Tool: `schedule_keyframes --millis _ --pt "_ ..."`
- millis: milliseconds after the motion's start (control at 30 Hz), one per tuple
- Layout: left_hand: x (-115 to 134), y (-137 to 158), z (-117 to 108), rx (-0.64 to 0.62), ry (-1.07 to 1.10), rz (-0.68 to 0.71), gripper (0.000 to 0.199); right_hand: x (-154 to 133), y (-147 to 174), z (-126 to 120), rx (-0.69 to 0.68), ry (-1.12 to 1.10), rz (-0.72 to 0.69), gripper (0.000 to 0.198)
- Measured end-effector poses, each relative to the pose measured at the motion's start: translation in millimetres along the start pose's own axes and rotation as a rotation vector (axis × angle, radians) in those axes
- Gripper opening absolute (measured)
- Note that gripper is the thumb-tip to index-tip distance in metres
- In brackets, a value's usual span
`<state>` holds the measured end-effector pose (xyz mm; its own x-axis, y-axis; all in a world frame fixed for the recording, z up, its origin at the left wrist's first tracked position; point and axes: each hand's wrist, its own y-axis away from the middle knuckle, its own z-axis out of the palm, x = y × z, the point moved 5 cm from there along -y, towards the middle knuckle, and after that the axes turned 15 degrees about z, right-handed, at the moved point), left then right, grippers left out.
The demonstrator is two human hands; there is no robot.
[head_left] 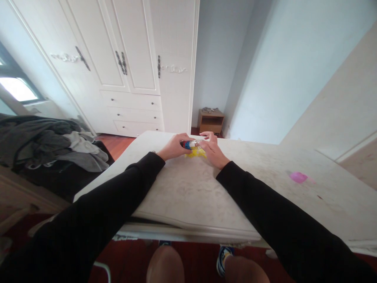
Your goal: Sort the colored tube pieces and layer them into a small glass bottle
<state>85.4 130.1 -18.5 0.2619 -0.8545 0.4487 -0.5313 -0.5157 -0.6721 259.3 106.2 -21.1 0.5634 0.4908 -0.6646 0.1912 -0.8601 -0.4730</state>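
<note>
A small bottle (192, 144) lies sideways between my hands over the far part of the white tabletop (191, 192). Its left part is dark with a red and blue label, and its right end looks clear. My left hand (176, 146) is closed around the dark, labelled end. At the clear end, my right hand (212, 149) has its fingers bent against the bottle, with one finger raised. Just below the bottle, a bright yellow patch (196, 152) shows on the tabletop; what it is I cannot make out.
A pink object (298, 177) lies on the table's right side, near a small dark mark (319, 197). Beyond stand a white wardrobe (132, 78) and a wooden nightstand (211, 121). Clothes (53, 137) are heaped at the left. My knees are below the near table edge.
</note>
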Motion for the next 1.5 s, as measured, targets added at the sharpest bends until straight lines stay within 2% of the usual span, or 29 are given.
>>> schedule_keyframes --millis 133,300,467,600,667,800,900,1000,1067,1133,1267,1400,1500 --pt "6 -1 1 -0.021 0.072 -0.015 0.03 -9 3 -3 0.009 0.018 -0.053 0.034" --pt "12 -1 3 -0.04 0.2 -0.084 0.015 -15 6 -11 0.133 -0.04 -0.042 0.028" --pt "12 2 4 -0.045 0.32 -0.197 0.017 -13 7 -17 0.219 -0.137 0.026 0.016" --pt "9 3 2 0.056 0.447 -0.243 0.03 1 3 -18 0.293 -0.165 0.09 0.018" --pt "9 2 0 0.116 0.491 -0.23 0.031 12 -2 -13 0.23 -0.11 0.143 0.021" --pt "9 3 -2 0.162 0.476 -0.243 0.033 31 -8 2 -0.037 0.023 0.236 0.029" --pt "8 3 0 0.164 0.442 -0.241 0.044 31 -5 8 -0.137 0.105 0.168 0.05" --pt "5 2 2 0.19 0.423 -0.225 0.041 24 -2 18 -0.196 0.184 0.057 0.064" --pt "3 1 3 0.208 0.381 -0.214 0.039 20 -2 27 -0.224 0.23 0.002 0.058" --pt "2 1 2 0.221 0.321 -0.203 0.037 16 -2 34 -0.245 0.27 -0.028 0.04" --pt "0 0 -1 0.217 0.217 -0.189 0.033 11 -2 34 -0.213 0.322 0.037 0.012" --pt "-7 0 -6 0.212 0.089 -0.165 0.031 8 1 27 -0.195 0.329 0.088 0.006" --pt "-15 0 -10 0.249 -0.022 -0.15 0.032 9 -2 22 -0.153 0.252 0.089 0.005"
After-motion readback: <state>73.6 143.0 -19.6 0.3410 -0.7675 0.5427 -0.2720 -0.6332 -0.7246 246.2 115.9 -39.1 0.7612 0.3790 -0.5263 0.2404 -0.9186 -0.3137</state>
